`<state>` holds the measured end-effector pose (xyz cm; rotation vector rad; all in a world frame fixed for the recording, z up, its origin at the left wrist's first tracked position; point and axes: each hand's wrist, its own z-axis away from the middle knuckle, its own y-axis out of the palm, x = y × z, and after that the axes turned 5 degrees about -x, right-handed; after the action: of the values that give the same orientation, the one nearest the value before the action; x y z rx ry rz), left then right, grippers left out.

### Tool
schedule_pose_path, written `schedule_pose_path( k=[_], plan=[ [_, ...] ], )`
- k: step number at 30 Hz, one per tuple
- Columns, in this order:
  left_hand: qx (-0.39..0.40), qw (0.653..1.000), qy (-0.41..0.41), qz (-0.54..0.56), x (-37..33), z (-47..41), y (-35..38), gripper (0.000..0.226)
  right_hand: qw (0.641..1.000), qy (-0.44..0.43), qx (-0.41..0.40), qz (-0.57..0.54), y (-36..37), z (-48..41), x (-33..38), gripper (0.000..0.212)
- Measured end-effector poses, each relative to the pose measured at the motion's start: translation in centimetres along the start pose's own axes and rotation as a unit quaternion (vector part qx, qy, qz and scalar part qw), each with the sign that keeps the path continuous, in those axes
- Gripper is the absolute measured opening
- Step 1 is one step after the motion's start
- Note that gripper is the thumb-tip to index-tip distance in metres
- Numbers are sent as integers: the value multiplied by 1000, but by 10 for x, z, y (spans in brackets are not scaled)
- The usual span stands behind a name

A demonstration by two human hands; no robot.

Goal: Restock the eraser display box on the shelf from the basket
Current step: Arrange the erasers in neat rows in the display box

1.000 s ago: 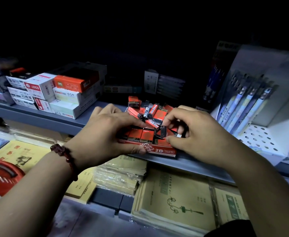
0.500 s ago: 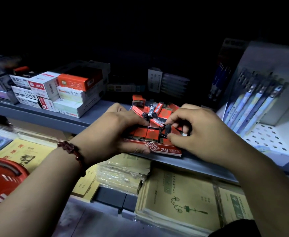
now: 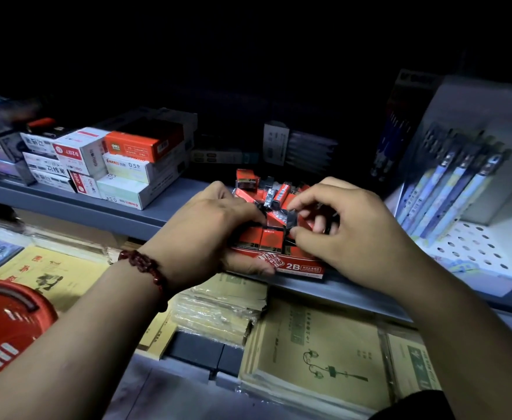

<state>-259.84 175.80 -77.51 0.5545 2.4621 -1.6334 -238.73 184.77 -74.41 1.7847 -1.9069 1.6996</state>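
Note:
A red eraser display box (image 3: 304,267) marked 2B sits at the front of the grey shelf (image 3: 170,207). Several red-and-black wrapped erasers (image 3: 274,195) lie in it, some in neat rows, some loose on top. My left hand (image 3: 209,234) rests on the box's left side, thumb along its front edge, fingers pressing the erasers. My right hand (image 3: 345,231) hovers over the right side, thumb and forefinger pinching one dark eraser (image 3: 290,219). The red basket (image 3: 3,331) shows at the lower left edge.
Stacked white and orange refill boxes (image 3: 121,165) stand left on the shelf. A white rack of blue pens (image 3: 449,189) stands to the right. Yellow exercise books (image 3: 315,353) and wrapped bundles (image 3: 221,307) lie below the shelf. The back is dark.
My right hand has lifted slightly and opened its grip around one dark eraser above the box. My left hand stays on the box. The view has shifted a little.

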Motion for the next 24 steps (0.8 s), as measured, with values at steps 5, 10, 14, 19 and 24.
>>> schedule_pose_path(
  k=[5, 10, 14, 19, 24],
  plan=[
    [-5, 1000, 21, 0, 5, 7, -5, 72, 1000, -20, -12, -10, 1, 0, 3, 21],
    [-40, 998, -3, 44, 12, 13, -16, 67, 999, -25, -24, -17, 8, -2, 4, 18],
    [-52, 996, -37, 55, 13, 19, -18, 66, 997, -19, -55, -40, 12, -4, 9, 15],
    [-73, 984, -68, 148, 14, 22, -14, 64, 991, 9, -83, -102, 18, -8, 16, 16],
    [-91, 973, -71, 200, 14, 22, -11, 62, 987, 50, -65, -140, 37, -11, 19, 17]
  ],
)
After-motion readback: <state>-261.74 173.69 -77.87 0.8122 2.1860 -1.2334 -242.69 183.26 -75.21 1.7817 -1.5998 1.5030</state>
